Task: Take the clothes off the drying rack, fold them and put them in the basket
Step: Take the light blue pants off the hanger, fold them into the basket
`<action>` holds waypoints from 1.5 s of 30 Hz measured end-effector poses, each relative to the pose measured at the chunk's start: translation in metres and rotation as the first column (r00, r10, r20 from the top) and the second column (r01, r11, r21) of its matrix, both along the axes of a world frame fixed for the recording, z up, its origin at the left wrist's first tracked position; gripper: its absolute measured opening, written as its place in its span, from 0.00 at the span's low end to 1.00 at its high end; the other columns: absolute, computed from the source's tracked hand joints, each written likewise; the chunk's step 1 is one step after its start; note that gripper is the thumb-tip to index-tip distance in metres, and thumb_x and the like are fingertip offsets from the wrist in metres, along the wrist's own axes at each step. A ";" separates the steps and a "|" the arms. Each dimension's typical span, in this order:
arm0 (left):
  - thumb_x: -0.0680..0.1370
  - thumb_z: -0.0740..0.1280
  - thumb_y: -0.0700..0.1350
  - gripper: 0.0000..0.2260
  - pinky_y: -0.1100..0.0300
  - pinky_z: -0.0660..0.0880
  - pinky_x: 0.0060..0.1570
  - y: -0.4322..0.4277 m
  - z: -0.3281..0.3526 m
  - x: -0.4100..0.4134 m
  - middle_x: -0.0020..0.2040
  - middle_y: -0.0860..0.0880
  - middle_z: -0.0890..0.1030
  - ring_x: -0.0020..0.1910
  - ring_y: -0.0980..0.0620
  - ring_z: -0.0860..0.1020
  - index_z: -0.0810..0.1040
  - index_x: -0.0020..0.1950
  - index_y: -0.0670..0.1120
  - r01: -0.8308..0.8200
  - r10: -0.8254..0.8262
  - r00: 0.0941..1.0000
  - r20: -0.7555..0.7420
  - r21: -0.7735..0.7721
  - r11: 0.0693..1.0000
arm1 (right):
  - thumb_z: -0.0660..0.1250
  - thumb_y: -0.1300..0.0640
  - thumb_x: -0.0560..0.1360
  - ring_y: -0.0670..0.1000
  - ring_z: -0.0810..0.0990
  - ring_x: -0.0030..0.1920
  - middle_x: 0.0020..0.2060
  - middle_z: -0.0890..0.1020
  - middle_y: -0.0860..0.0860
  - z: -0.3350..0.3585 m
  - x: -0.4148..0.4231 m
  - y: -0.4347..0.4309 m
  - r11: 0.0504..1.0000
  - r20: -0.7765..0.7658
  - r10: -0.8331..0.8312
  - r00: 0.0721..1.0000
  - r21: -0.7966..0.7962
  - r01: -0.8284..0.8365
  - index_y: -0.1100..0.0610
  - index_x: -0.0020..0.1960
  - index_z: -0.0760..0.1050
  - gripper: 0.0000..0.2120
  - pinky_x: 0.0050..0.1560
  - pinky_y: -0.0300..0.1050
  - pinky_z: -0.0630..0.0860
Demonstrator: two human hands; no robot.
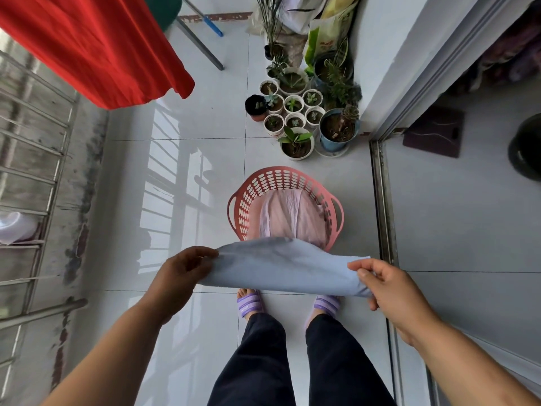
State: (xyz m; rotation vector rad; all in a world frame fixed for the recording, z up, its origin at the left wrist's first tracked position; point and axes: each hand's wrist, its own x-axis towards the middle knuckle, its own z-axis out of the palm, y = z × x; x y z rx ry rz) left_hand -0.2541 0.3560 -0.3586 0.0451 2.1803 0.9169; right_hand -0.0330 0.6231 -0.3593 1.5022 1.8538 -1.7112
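You've got the pale blue cloth [281,268] pinched at each end, left hand [183,272] and right hand [392,288] stretching it flat for a fold, right above the pink basket [281,183] where a folded pink garment [288,218] already lies.

Pale blue cloth [281,268], pink basket [281,178], lilac garment [285,216], red fabric [96,45], purple sandals [250,303].

Both hands, left hand [183,269] and right hand [389,285], pinch a seemingly folded pale blue cloth [281,268] stretched between them, just short of the pink basket [251,183] beyond.
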 end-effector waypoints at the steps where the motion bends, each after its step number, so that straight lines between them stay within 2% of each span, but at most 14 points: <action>1: 0.79 0.66 0.40 0.10 0.64 0.72 0.43 0.001 0.001 0.000 0.46 0.54 0.83 0.45 0.55 0.77 0.82 0.48 0.54 0.083 -0.085 0.996 -0.032 -0.062 0.995 | 0.60 0.63 0.81 0.48 0.67 0.28 0.41 0.79 0.49 0.000 0.000 0.000 1.000 0.012 0.010 1.000 0.002 -0.010 0.51 0.50 0.80 0.12 0.30 0.39 0.69; 6: 0.79 0.65 0.44 0.08 0.63 0.71 0.41 0.009 0.003 -0.002 0.45 0.54 0.80 0.43 0.56 0.75 0.84 0.47 0.52 0.320 -0.309 0.947 0.086 -0.336 0.886 | 0.60 0.61 0.81 0.46 0.74 0.40 0.46 0.79 0.46 0.007 -0.004 -0.004 0.988 0.098 0.151 0.984 -0.059 -0.146 0.51 0.50 0.80 0.11 0.38 0.38 0.74; 9: 0.78 0.66 0.45 0.07 0.62 0.72 0.42 0.011 0.002 -0.003 0.46 0.52 0.81 0.45 0.53 0.76 0.84 0.47 0.50 0.303 -0.267 0.952 0.151 -0.331 0.894 | 0.67 0.55 0.78 0.44 0.78 0.45 0.50 0.79 0.44 0.010 -0.003 -0.003 0.961 0.102 0.256 0.961 -0.133 -0.242 0.48 0.53 0.78 0.05 0.42 0.35 0.73; 12: 0.76 0.70 0.46 0.04 0.60 0.74 0.45 0.010 0.003 -0.008 0.46 0.51 0.83 0.47 0.51 0.78 0.84 0.46 0.50 0.243 -0.197 0.962 0.188 -0.267 0.933 | 0.76 0.53 0.70 0.41 0.79 0.49 0.52 0.79 0.45 0.008 0.000 -0.001 0.913 0.133 0.391 0.911 -0.178 -0.366 0.45 0.55 0.76 0.17 0.42 0.31 0.72; 15: 0.72 0.75 0.47 0.09 0.62 0.75 0.51 0.010 0.005 -0.013 0.50 0.54 0.82 0.51 0.54 0.79 0.83 0.52 0.52 0.354 -0.287 0.914 0.287 -0.213 0.911 | 0.76 0.51 0.68 0.43 0.77 0.49 0.54 0.76 0.44 0.004 -0.003 -0.003 0.830 0.260 0.549 0.795 -0.058 -0.554 0.44 0.57 0.74 0.20 0.39 0.30 0.69; 18: 0.70 0.76 0.48 0.18 0.66 0.73 0.50 0.012 0.006 -0.013 0.54 0.56 0.78 0.51 0.56 0.77 0.80 0.59 0.55 0.572 -0.497 0.814 0.300 -0.273 0.773 | 0.72 0.51 0.71 0.48 0.74 0.48 0.54 0.75 0.46 -0.004 -0.010 -0.008 0.720 0.391 0.609 0.690 0.094 -0.688 0.44 0.57 0.75 0.15 0.37 0.34 0.66; 21: 0.70 0.76 0.48 0.21 0.65 0.72 0.53 0.018 0.001 -0.009 0.56 0.54 0.76 0.52 0.54 0.76 0.77 0.62 0.55 0.702 -0.670 0.706 0.229 -0.350 0.620 | 0.68 0.54 0.75 0.51 0.76 0.48 0.52 0.77 0.49 -0.008 -0.020 -0.007 0.735 0.371 0.564 0.737 0.181 -0.653 0.47 0.53 0.78 0.08 0.42 0.39 0.67; 23: 0.73 0.73 0.46 0.17 0.65 0.71 0.49 0.027 -0.002 -0.011 0.54 0.52 0.77 0.51 0.53 0.75 0.78 0.61 0.53 0.699 -0.720 0.682 0.127 -0.399 0.593 | 0.66 0.58 0.76 0.53 0.77 0.48 0.49 0.76 0.51 -0.007 -0.031 0.000 0.733 0.344 0.547 0.763 0.244 -0.635 0.49 0.51 0.81 0.08 0.41 0.41 0.68; 27: 0.77 0.67 0.44 0.09 0.64 0.67 0.43 0.050 0.000 -0.029 0.47 0.48 0.77 0.48 0.49 0.77 0.82 0.56 0.49 0.596 -0.706 0.700 -0.111 -0.455 0.662 | 0.64 0.65 0.75 0.58 0.78 0.45 0.46 0.77 0.56 0.002 -0.061 0.022 0.702 0.274 0.529 0.803 0.391 -0.595 0.53 0.49 0.83 0.12 0.38 0.43 0.68; 31: 0.78 0.64 0.41 0.12 0.61 0.66 0.44 0.072 0.013 -0.055 0.44 0.48 0.71 0.48 0.44 0.77 0.82 0.58 0.50 0.500 -0.665 0.690 -0.285 -0.477 0.723 | 0.62 0.66 0.76 0.57 0.75 0.43 0.44 0.72 0.53 0.025 -0.089 0.045 0.675 0.207 0.490 0.847 0.525 -0.519 0.55 0.48 0.82 0.11 0.41 0.46 0.70; 35: 0.78 0.63 0.41 0.13 0.58 0.63 0.41 0.084 0.032 -0.077 0.42 0.49 0.70 0.49 0.41 0.75 0.82 0.59 0.53 0.444 -0.656 0.580 -0.483 -0.489 0.751 | 0.63 0.61 0.78 0.58 0.73 0.44 0.46 0.70 0.53 0.045 -0.106 0.062 0.654 0.171 0.447 0.878 0.607 -0.451 0.54 0.52 0.81 0.08 0.42 0.43 0.66; 38: 0.77 0.67 0.41 0.08 0.58 0.62 0.37 0.086 0.041 -0.080 0.39 0.47 0.72 0.45 0.40 0.75 0.83 0.52 0.49 0.400 -0.631 0.483 -0.607 -0.488 0.775 | 0.63 0.61 0.79 0.59 0.74 0.46 0.46 0.69 0.52 0.053 -0.107 0.067 0.645 0.174 0.414 0.894 0.637 -0.423 0.53 0.57 0.81 0.11 0.44 0.43 0.67; 41: 0.74 0.71 0.42 0.03 0.59 0.61 0.33 0.080 0.038 -0.074 0.36 0.47 0.74 0.38 0.40 0.76 0.83 0.46 0.47 0.392 -0.616 0.398 -0.680 -0.481 0.784 | 0.63 0.62 0.79 0.61 0.75 0.49 0.47 0.68 0.52 0.051 -0.101 0.063 0.626 0.162 0.412 0.896 0.665 -0.408 0.53 0.60 0.80 0.13 0.45 0.43 0.67; 45: 0.71 0.74 0.42 0.04 0.60 0.64 0.30 0.066 0.014 -0.056 0.35 0.46 0.76 0.34 0.40 0.78 0.84 0.44 0.48 0.442 -0.679 0.413 -0.607 -0.518 0.732 | 0.64 0.62 0.79 0.63 0.76 0.52 0.48 0.72 0.57 0.026 -0.084 0.053 0.657 0.189 0.436 0.880 0.601 -0.455 0.53 0.61 0.81 0.14 0.47 0.44 0.69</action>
